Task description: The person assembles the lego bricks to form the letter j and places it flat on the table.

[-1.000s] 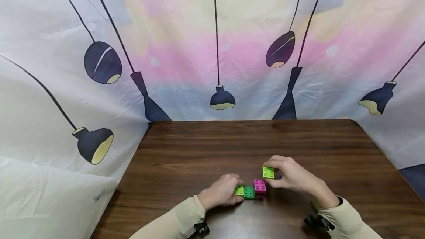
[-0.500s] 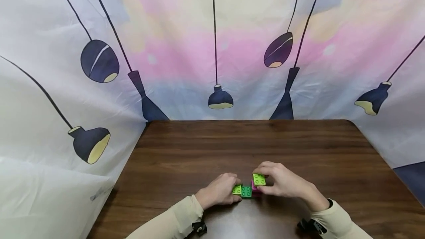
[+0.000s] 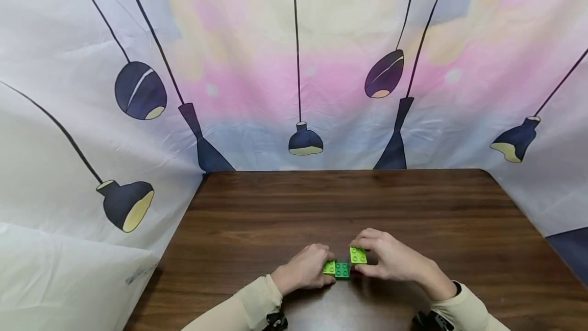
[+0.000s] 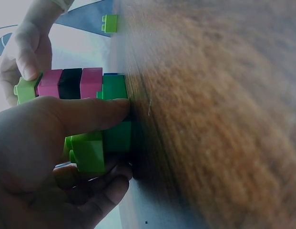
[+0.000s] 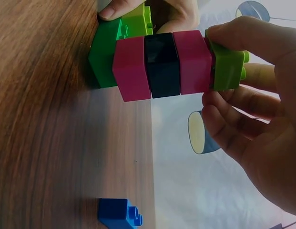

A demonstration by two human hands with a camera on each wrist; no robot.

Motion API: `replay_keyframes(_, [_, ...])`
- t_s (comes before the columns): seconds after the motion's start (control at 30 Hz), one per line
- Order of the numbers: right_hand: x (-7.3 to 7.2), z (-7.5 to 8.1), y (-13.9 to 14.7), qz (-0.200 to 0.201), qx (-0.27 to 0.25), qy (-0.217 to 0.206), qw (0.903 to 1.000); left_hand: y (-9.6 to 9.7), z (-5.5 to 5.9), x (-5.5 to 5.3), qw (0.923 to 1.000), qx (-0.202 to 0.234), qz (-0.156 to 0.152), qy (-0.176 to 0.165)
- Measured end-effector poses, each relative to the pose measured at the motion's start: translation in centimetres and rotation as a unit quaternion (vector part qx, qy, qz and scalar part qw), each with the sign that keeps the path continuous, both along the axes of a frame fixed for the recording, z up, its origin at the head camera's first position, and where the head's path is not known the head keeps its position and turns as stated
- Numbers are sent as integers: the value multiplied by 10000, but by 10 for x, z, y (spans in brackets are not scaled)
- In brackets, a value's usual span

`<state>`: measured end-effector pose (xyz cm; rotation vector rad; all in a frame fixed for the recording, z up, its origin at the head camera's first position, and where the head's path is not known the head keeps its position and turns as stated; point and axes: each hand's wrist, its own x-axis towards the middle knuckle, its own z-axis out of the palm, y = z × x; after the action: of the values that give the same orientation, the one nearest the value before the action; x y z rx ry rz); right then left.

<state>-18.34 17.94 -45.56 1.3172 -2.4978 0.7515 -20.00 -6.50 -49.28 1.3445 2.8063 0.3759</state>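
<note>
My left hand [image 3: 303, 268] grips the low end of a toy-brick build. Its thumb lies across the green brick [image 5: 104, 55] at the base, beside a lower lime brick [image 4: 88, 151]. From the base's other end rises a column: a magenta brick [image 5: 132, 69], a black brick [image 5: 162, 65] and another magenta brick [image 5: 193, 62]. At the column's top, my right hand [image 3: 392, 258] pinches a second lime brick [image 5: 227, 69] between thumb and fingers. A thin dark line shows between it and the magenta below. In the head view this lime brick hides the column.
The build stands on a brown wooden table [image 3: 257, 208]. A loose blue brick [image 5: 113, 211] lies on it in the right wrist view, and a loose lime brick [image 4: 110, 24] in the left wrist view. A cloth printed with lamps [image 3: 257, 65] hangs behind the table.
My right hand has brought its lime brick left and toward me, from beside the magenta column to over its top. My left hand keeps its hold on the base.
</note>
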Motion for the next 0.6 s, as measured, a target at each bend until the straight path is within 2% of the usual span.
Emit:
replay_keyframes(0.17, [0, 1, 0, -48, 42, 80, 9999, 1, 1, -1, 10000, -41, 38, -6])
replay_keyframes(0.6, [1, -3, 0, -75, -136, -72, 9999, 1, 3, 1, 9999, -82, 48, -73])
